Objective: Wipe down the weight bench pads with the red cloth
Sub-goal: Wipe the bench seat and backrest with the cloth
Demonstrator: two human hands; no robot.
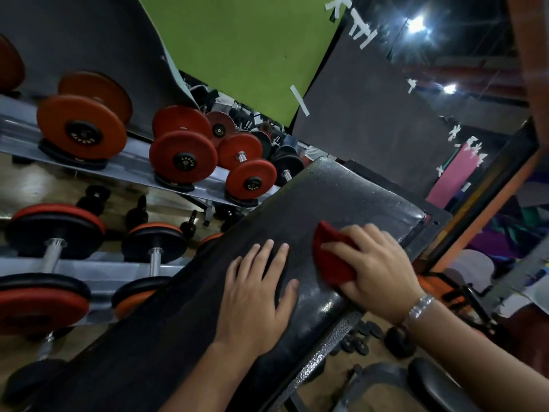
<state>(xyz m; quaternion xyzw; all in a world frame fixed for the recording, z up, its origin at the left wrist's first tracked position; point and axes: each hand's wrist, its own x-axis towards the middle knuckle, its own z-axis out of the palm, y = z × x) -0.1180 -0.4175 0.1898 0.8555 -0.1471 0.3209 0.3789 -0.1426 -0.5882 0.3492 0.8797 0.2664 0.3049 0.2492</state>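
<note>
A long black bench pad (341,200) runs diagonally from the lower left to the upper right, shiny and worn near its top end. My left hand (255,292) lies flat on the pad's middle, fingers spread, holding nothing. My right hand (377,263) presses a bunched red cloth (329,257) against the pad just right of the left hand, near the pad's right edge. A metal watch band circles my right wrist.
A dumbbell rack (124,162) with red and black dumbbells (182,160) stands close on the left. Grey bench frame (332,343) and small black plates (365,334) lie under the pad on the right. Another black pad (436,385) sits at bottom right. Mirror and green wall behind.
</note>
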